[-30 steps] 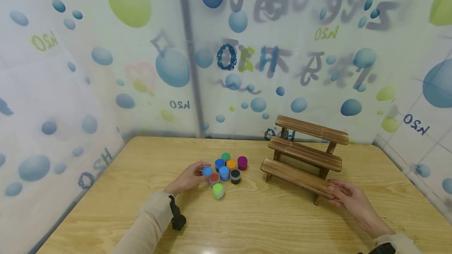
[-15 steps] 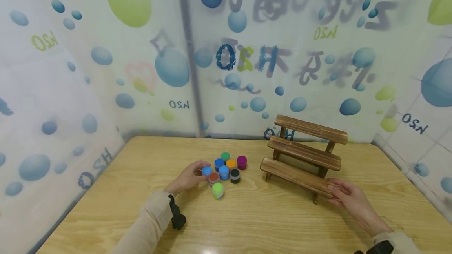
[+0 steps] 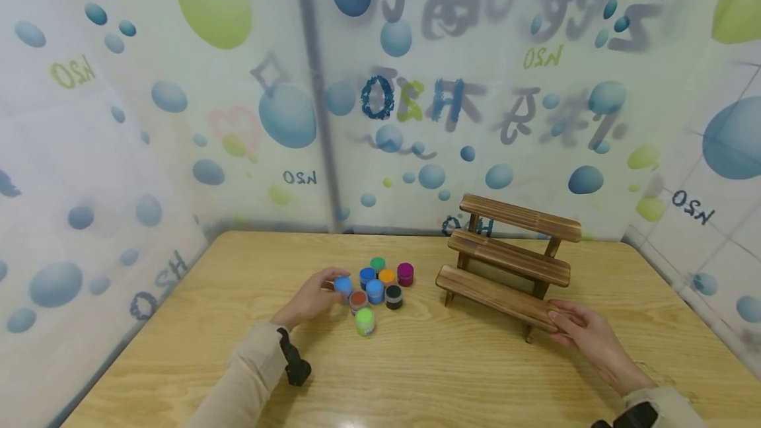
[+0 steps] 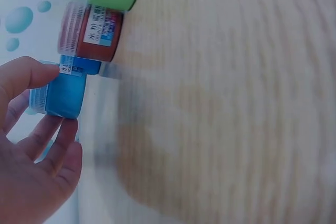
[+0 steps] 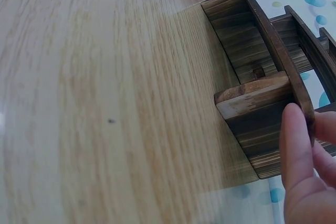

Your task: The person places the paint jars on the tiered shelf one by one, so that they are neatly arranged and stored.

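The blue jar [image 3: 342, 288] is at the left side of a small group of jars on the desk [image 3: 428, 375]. The left hand [image 3: 314, 297] grips it, with the thumb at one side and the fingers at the other; whether its base touches the desk, one cannot tell. Just beside it are the brown jar [image 3: 359, 302] and, nearer to the person, the lime jar [image 3: 365, 322]. Farther right in the group there are the second blue jar [image 3: 374, 292], the dark blue jar [image 3: 367, 277], the green jar [image 3: 377, 265], the orange jar [image 3: 386, 277], the black jar [image 3: 394, 297] and the purple jar [image 3: 405, 275]. To the right of them, the wooden rack [image 3: 493, 291] stands upright on the desk, with three steps. The right hand [image 3: 585, 335] pinches the right end of its lowest step. Behind the desk hangs a sheet [image 3: 487, 131] with printed blue and green spots
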Tool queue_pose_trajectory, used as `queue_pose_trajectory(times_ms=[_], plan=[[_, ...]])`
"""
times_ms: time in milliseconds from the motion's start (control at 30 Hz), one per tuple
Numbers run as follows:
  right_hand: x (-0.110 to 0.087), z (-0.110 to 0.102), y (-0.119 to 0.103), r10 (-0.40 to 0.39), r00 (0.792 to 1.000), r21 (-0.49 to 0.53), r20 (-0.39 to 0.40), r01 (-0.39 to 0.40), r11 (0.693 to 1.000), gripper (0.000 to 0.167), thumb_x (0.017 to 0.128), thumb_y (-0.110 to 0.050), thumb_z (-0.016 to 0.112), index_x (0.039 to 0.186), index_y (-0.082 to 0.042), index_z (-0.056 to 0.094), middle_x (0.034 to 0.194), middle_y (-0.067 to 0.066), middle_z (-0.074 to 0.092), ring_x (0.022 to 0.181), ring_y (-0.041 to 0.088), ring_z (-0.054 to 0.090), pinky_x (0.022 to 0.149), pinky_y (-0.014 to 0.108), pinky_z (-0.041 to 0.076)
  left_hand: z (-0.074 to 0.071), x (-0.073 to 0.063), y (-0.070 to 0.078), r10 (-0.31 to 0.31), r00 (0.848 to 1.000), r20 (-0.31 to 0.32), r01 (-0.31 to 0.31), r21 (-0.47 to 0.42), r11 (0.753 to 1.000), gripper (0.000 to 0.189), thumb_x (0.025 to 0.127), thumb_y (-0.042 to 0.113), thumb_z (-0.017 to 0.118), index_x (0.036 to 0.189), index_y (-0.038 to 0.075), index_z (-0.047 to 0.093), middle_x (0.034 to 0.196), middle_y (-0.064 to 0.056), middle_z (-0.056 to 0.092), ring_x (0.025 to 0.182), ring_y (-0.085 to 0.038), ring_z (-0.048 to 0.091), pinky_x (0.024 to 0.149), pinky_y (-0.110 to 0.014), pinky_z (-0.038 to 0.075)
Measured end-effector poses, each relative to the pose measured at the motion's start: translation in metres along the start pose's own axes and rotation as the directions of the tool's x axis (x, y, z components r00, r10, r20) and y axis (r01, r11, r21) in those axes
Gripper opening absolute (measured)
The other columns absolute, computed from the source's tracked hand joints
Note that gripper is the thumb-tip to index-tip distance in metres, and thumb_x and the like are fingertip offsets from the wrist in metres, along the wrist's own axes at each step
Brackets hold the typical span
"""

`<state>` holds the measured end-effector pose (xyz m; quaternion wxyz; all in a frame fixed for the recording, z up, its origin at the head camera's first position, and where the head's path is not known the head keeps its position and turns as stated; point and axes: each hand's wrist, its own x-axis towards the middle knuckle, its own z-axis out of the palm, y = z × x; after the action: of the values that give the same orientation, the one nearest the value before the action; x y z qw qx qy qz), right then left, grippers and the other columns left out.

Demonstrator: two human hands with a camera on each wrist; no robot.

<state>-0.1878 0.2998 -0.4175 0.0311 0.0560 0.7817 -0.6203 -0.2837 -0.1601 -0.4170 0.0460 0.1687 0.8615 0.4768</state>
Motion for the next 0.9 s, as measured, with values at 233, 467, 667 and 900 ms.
queue_pose_trajectory(times_ms=[233, 467, 667, 900], plan=[[0.000, -0.001, 0.000, -0.002, 1.000, -0.006, 0.000, 0.002, 1.000, 0.058, 0.090, -0.021, 0.052, 0.130, 0.014, 0.027, 0.102, 0.004, 0.054, 0.077, 0.009, 0.059, 0.071, 0.026, 0.050, -0.003, 0.001, 0.007, -0.005, 1.000, -0.011, 0.005, -0.005, 1.000, 0.036, 0.081, -0.001, 0.057, 0.117, 0.003, 0.053, 0.118, -0.011, 0.051, 0.104, -0.029, 0.047, 0.086, -0.044, 0.039], [0.000, -0.001, -0.001, 0.001, 1.000, 0.003, -0.003, -0.001, 1.000, 0.058, 0.090, -0.020, 0.053, 0.130, 0.013, 0.028, 0.098, -0.001, 0.055, 0.074, 0.010, 0.060, 0.069, 0.026, 0.050, -0.010, 0.001, 0.026, 0.086, 0.996, -0.004, -0.086, -0.028, 0.996, 0.035, 0.084, 0.004, 0.058, 0.119, 0.004, 0.052, 0.122, -0.014, 0.049, 0.111, -0.031, 0.045, 0.090, -0.044, 0.038], [0.000, -0.001, -0.001, 0.004, 1.000, 0.028, -0.004, -0.004, 1.000, 0.059, 0.088, -0.021, 0.055, 0.130, 0.013, 0.030, 0.093, -0.004, 0.056, 0.073, 0.009, 0.059, 0.068, 0.025, 0.050, -0.010, 0.000, 0.053, 0.152, 0.988, 0.034, -0.151, -0.013, 0.988, 0.037, 0.084, 0.009, 0.060, 0.120, 0.008, 0.052, 0.120, -0.011, 0.050, 0.105, -0.031, 0.049, 0.085, -0.041, 0.043], [0.000, -0.001, 0.000, 0.006, 1.000, 0.012, -0.006, -0.005, 1.000, 0.055, 0.090, -0.017, 0.053, 0.129, 0.014, 0.030, 0.093, -0.003, 0.056, 0.074, 0.008, 0.059, 0.068, 0.025, 0.050, -0.001, -0.001, 0.076, 0.215, 0.972, 0.093, -0.211, -0.049, 0.976, 0.037, 0.084, 0.007, 0.060, 0.120, 0.004, 0.051, 0.122, -0.015, 0.048, 0.108, -0.033, 0.047, 0.087, -0.044, 0.040]])
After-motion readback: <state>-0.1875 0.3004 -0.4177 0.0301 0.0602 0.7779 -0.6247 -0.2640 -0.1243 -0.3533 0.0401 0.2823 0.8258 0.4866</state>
